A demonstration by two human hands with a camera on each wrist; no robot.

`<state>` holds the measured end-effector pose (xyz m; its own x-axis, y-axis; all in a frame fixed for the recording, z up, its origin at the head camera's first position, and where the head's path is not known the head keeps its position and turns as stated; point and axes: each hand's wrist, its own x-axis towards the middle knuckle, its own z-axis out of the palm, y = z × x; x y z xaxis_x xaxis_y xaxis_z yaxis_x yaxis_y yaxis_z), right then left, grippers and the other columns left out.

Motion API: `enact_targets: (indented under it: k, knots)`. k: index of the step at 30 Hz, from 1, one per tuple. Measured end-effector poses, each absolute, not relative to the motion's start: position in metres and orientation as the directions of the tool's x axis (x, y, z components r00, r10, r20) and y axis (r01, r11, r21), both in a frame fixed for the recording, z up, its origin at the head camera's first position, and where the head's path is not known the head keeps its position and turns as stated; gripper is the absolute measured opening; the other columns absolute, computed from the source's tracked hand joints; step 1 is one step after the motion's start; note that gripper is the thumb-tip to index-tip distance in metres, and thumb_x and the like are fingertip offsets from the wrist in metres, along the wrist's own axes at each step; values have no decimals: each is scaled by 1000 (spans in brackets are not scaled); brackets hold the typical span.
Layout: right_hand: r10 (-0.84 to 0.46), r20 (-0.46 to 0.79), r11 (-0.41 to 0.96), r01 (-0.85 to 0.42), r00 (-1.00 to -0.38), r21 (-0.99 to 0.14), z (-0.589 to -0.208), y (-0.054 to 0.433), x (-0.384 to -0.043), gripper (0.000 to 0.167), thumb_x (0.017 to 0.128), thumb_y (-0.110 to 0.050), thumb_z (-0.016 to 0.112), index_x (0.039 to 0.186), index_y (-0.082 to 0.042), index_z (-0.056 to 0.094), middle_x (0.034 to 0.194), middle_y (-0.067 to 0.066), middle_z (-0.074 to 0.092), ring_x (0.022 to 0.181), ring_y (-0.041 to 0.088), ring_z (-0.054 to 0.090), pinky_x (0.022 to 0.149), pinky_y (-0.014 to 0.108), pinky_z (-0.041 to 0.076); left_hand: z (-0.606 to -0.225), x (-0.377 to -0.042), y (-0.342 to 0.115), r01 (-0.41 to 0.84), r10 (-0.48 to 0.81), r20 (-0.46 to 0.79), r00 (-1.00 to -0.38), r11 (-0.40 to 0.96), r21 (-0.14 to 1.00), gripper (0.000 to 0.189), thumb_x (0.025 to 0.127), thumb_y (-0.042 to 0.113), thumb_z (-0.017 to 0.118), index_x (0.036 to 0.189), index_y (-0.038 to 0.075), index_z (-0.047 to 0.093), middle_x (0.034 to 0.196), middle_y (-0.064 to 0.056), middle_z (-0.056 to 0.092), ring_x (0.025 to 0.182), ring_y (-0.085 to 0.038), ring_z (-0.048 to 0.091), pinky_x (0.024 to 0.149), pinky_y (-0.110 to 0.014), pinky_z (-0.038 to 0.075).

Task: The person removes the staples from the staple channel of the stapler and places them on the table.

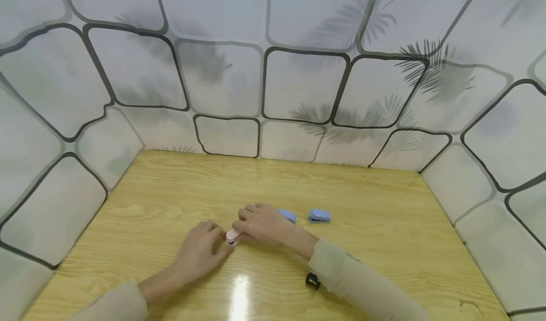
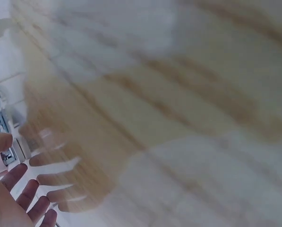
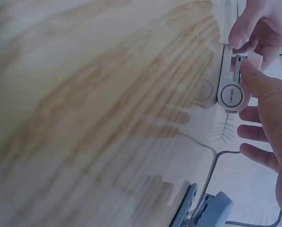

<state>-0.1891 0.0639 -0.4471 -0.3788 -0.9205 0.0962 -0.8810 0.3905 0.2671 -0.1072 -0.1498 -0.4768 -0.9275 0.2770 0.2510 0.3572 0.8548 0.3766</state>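
The pink stapler (image 1: 232, 236) is pinched at one side by the right hand (image 1: 262, 224), its remaining fingers spread apart, and at the other by the thumb and forefinger of the left hand (image 1: 198, 247). Both forearms are angled inward. One blue stapler (image 1: 287, 215) is partly hidden behind the right hand; another (image 1: 319, 216) is seen farther right of its fingers. Ahead of the fingertips, tabletop (image 1: 204, 178) is left before the patterned backdrop (image 1: 228, 136); leftward, a wide stretch is left before its edge.
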Motion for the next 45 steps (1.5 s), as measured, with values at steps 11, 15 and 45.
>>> enact_targets:
  k: [11, 15, 45]
  knots:
    - [-923, 57, 380, -881, -380, 280, -446, 57, -190, 30, 105, -55, 54, 118, -33, 70, 103, -12, 64, 87, 5, 55, 76, 17, 47, -481, -111, -147, 383, 280, 334, -900, 875, 297, 29, 82, 36, 89, 93, 14, 74, 101, -4, 72, 93, -19, 62, 79, -38, 53]
    - [-924, 45, 375, -881, -379, 288, -444, 55, -189, 30, 105, -55, 54, 119, -33, 69, 104, -12, 65, 88, 6, 55, 76, 17, 47, -482, -110, -148, 397, 289, 353, -890, 872, 287, 28, 81, 36, 90, 92, 15, 73, 101, -4, 72, 93, -19, 62, 77, -35, 52]
    - [-907, -3, 406, -877, -421, 258, -443, 58, -191, 30, 107, -46, 54, 129, -27, 62, 122, -10, 66, 113, 10, 62, 100, 25, 54, -473, -117, -143, 318, 261, 213, -942, 895, 312, 29, 78, 34, 90, 86, 14, 71, 102, -6, 72, 93, -22, 62, 80, -39, 54]
